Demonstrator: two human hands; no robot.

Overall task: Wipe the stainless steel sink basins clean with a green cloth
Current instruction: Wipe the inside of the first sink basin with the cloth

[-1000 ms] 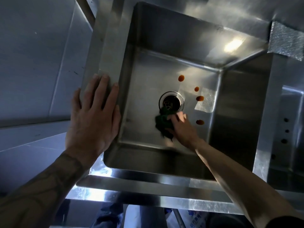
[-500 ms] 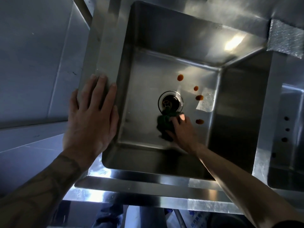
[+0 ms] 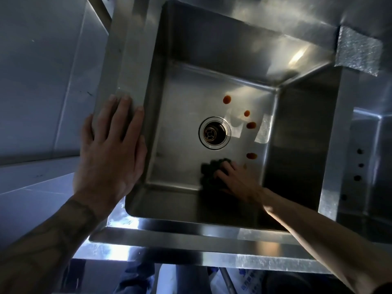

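Note:
A deep stainless steel sink basin [image 3: 180, 115] fills the middle of the view, with a round drain [image 3: 214, 133] in its floor. Several reddish-brown spots [image 3: 251, 125] dot the floor to the right of the drain. My right hand [image 3: 235, 180] is down in the basin near the front wall, pressing a crumpled dark green cloth [image 3: 210, 172] against the floor, below the drain. My left hand [image 3: 110, 153] lies flat with fingers spread on the basin's left rim.
A second basin [image 3: 373, 145] lies to the right behind a steel divider with small holes [image 3: 358, 164]. A grey textured pad [image 3: 358, 52] sits on the rim at the back right. A tiled wall is on the left. The sink's front ledge [image 3: 191, 236] is near me.
My right hand has dragged the cloth back from the drain's edge toward the front wall, uncovering the whole drain. My left hand has stayed on the rim.

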